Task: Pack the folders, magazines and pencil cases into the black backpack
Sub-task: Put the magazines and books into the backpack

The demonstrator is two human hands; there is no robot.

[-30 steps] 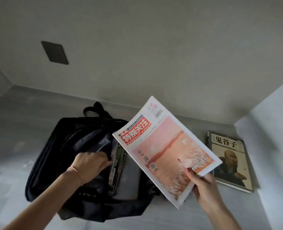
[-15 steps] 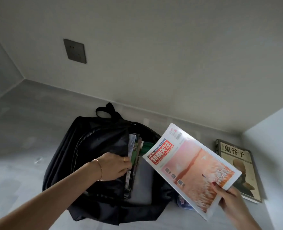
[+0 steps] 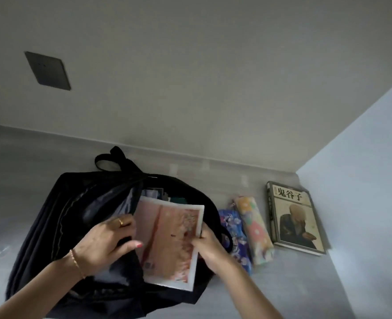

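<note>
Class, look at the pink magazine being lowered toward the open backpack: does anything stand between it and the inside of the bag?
Nothing visible blocks it. The left hand holds the flap of the black backpack aside, and the right hand grips the magazine over the opening. Items already packed sit at the far end of the opening.

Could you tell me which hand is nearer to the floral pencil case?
Right. The right hand grips the magazine edge just left of the floral pencil case; the left hand is across the backpack opening.
</note>
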